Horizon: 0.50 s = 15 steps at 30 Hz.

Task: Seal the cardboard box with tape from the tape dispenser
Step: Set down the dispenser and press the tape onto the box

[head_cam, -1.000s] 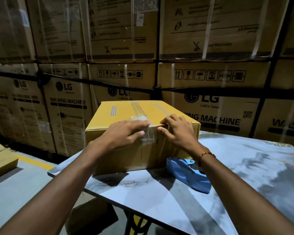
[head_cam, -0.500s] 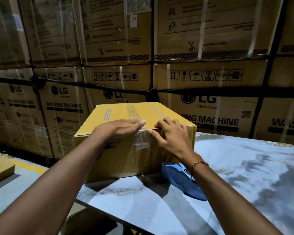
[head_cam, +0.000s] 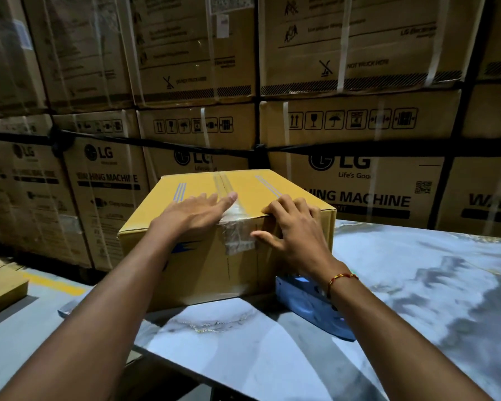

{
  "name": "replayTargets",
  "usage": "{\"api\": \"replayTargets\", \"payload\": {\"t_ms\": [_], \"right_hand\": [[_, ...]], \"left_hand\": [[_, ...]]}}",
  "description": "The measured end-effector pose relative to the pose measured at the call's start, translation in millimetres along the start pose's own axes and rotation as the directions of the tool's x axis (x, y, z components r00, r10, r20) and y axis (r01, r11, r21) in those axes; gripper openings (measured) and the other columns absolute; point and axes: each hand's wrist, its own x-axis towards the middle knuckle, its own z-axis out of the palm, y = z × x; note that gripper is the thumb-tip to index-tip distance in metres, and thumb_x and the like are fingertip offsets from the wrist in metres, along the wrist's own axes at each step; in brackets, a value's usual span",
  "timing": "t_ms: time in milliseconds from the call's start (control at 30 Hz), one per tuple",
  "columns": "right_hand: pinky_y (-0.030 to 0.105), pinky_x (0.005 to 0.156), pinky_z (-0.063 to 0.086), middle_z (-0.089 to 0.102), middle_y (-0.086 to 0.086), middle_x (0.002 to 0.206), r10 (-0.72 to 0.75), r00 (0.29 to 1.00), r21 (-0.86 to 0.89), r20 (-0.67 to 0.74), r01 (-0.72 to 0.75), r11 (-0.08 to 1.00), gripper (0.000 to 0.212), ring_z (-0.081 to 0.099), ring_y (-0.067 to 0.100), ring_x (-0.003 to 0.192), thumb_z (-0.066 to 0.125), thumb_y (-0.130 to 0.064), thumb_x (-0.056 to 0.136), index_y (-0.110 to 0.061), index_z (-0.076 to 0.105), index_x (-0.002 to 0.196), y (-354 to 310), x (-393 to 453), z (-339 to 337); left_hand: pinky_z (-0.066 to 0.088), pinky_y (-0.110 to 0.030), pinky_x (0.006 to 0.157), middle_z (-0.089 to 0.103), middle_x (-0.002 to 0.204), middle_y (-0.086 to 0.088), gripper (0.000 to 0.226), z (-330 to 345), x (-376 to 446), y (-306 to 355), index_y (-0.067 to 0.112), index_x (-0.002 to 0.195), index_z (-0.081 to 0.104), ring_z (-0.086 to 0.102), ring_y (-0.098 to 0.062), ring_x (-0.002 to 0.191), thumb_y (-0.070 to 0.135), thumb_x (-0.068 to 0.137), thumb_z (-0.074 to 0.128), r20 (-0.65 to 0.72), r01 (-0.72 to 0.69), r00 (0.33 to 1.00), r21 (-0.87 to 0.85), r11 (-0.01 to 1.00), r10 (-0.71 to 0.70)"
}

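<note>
Stacked cartons (head_cam: 359,175) behind, marbled table (head_cam: 417,285) in front, box (head_cam: 203,273) on its far-left corner.

Clear tape (head_cam: 237,227) along top seam, folded over near edge and down front face. Left hand (head_cam: 191,212) flat on box top, fingers straight, pressing beside tape. Right hand (head_cam: 292,230) resting on top edge, fingers bent over it, thumb touching tape end on front. Blue dispenser (head_cam: 310,305) lying on table just right of box, under right wrist.

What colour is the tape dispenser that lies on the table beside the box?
Blue. The tape dispenser shows best in the head view, partly behind the right wrist.
</note>
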Motion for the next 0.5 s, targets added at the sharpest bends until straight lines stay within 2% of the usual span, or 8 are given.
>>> {"api": "replayTargets", "payload": {"t_ms": [67,133,200,300,367,500], "right_hand": [[0.041,0.092,0.035,0.053,-0.005,0.117,-0.005,1.0,0.008,0.012,0.005,1.0,0.055,0.047,0.022,0.108,0.043,-0.075,0.087,-0.03,0.055,0.117,-0.6,-0.4,-1.6],[0.041,0.091,0.034,0.053,-0.005,0.115,0.007,1.0,0.014,-0.007,-0.007,1.0,0.055,0.047,0.022,0.106,0.04,-0.076,0.088,-0.03,0.055,0.114,-4.2,-0.4,-1.9],[0.04,0.089,0.032,0.054,-0.004,0.112,0.026,0.999,-0.009,-0.032,-0.027,1.0,0.058,0.047,0.022,0.103,0.038,-0.079,0.087,-0.029,0.054,0.111,-7.8,-0.2,-0.6],[0.04,0.088,0.031,0.054,-0.001,0.113,0.003,0.999,-0.094,-0.04,-0.007,0.996,0.065,0.048,0.025,0.103,0.041,-0.083,0.081,-0.026,0.052,0.111,-9.4,-1.1,3.3],[0.041,0.091,0.032,0.053,0.0,0.116,-0.026,0.999,-0.117,-0.022,0.023,0.993,0.07,0.048,0.025,0.105,0.046,-0.084,0.077,-0.025,0.051,0.115,-7.5,-1.7,3.9],[0.043,0.094,0.033,0.052,0.0,0.119,-0.039,0.999,-0.131,-0.011,0.037,0.991,0.078,0.047,0.025,0.108,0.048,-0.087,0.073,-0.025,0.049,0.12,-7.7,-3.7,1.7]], "left_hand": [[0.018,-0.052,0.122,0.012,0.169,-0.003,0.097,5.0,-18.8,-4.9,0.032,0.161,0.012,0.017,-0.024,0.155,0.086,0.081,-0.001,-0.106,-0.023,0.994,0.09,0.996,0.033],[0.032,-0.049,0.115,0.024,0.167,-0.005,0.099,12.1,-36.9,-8.5,0.035,0.159,0.02,0.031,-0.027,0.15,0.09,0.079,0.003,-0.237,-0.023,0.968,0.236,0.972,0.08],[0.039,-0.049,0.109,0.039,0.16,-0.005,0.104,22.4,-44.5,-14.4,0.034,0.156,0.029,0.042,-0.029,0.143,0.096,0.075,0.01,-0.38,-0.005,0.913,0.358,0.934,0.151],[0.042,-0.048,0.098,0.062,0.137,-0.004,0.099,38.8,-44.5,-20.7,0.028,0.147,0.047,0.057,-0.029,0.122,0.095,0.077,0.024,-0.548,0.007,0.793,0.445,0.896,0.266],[0.038,-0.047,0.094,0.063,0.133,-0.003,0.095,48.2,-47.7,-22.4,0.028,0.144,0.05,0.057,-0.029,0.117,0.093,0.076,0.034,-0.594,0.0,0.741,0.468,0.884,0.314],[0.033,-0.052,0.098,0.054,0.138,-0.007,0.1,72.6,-56.2,-23.5,0.024,0.144,0.047,0.049,-0.033,0.12,0.091,0.07,0.05,-0.625,0.01,0.713,0.463,0.886,0.318]]}}
